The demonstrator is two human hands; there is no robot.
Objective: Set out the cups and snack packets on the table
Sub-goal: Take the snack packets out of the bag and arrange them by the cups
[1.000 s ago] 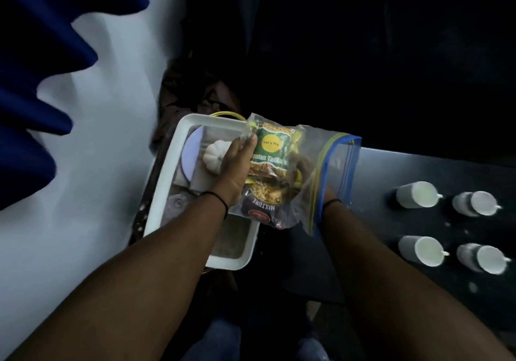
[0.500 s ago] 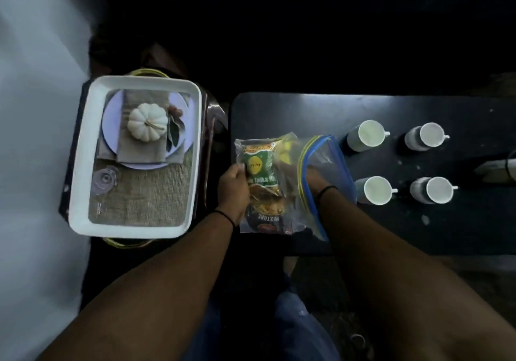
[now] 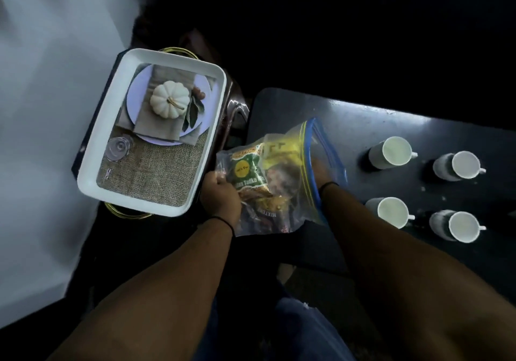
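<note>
I am holding a clear zip bag (image 3: 282, 182) of snack packets over the near left corner of the dark table (image 3: 371, 126). My left hand (image 3: 220, 196) is curling its fingers around the bag's closed end and pinching the film. My right hand (image 3: 321, 173) is sitting at the blue-edged mouth; the plastic is hiding its fingers, so I cannot tell whether they are gripping or lying flat.

Handling, as I am judging it: the bag is light, limp and slippery, and the packets inside are sliding loosely. The green packet (image 3: 247, 171) is looking crinkly and crushable, so I am planning a hold on its sealed top edge, not its middle.

Four white cups (image 3: 393, 152) are standing upright in two rows on the right half of the table, well apart from the bag. Bare tabletop is lying between the bag and the cups, and that is the room I am counting on. The table's near edge is running just under the bag. A white tray (image 3: 89, 151) with a small white pumpkin (image 3: 169, 99) is sitting just beside the bag on the left.
</note>
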